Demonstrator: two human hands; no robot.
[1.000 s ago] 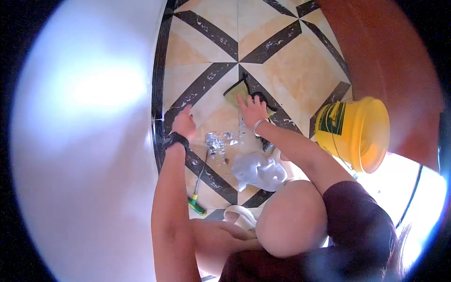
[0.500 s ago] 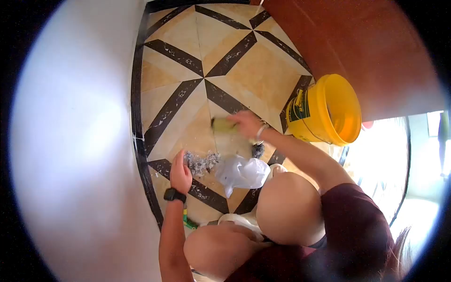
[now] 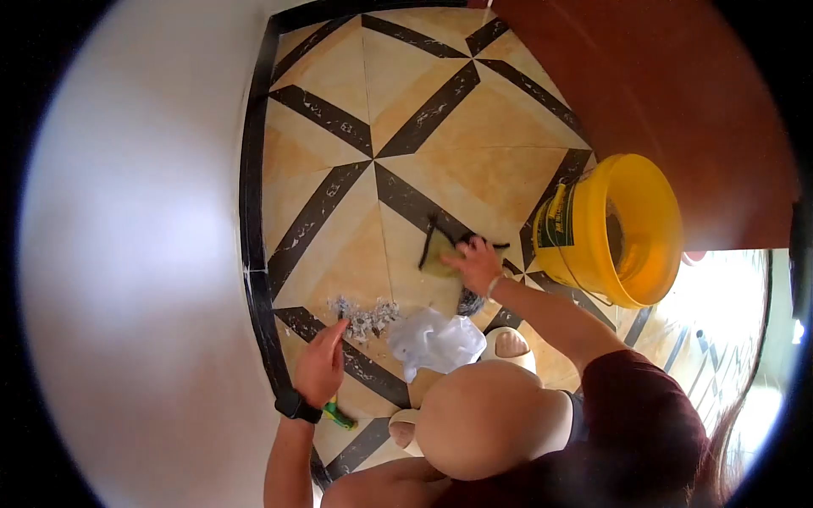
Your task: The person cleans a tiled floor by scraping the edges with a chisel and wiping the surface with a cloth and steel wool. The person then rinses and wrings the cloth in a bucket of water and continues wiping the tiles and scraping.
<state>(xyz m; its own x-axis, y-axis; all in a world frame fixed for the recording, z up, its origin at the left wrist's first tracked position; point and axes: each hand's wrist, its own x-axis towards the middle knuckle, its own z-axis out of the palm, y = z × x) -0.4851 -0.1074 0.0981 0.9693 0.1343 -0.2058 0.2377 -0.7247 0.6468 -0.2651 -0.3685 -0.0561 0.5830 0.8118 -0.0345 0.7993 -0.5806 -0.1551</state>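
My right hand grips a greenish cloth with black edges, pressed low on the tiled floor. Just below that hand lies a dark grey fuzzy clump. My left hand, with a black watch on its wrist, is held edge-down with fingers stretched out and holds nothing that I can see. Its fingertips are beside a pile of grey-white shreds. A crumpled white plastic bag lies between the pile and my knee. Partly behind my left wrist is a green and yellow object, its kind unclear.
A yellow bucket stands at the right, by a reddish-brown panel. The white wall with its black skirting runs along the left. My sandalled feet and bent knees are close behind the bag.
My right hand has moved right and towards me with the cloth, which now shows more spread out. My left hand has drawn slightly back from the pile. The view has shifted a little.
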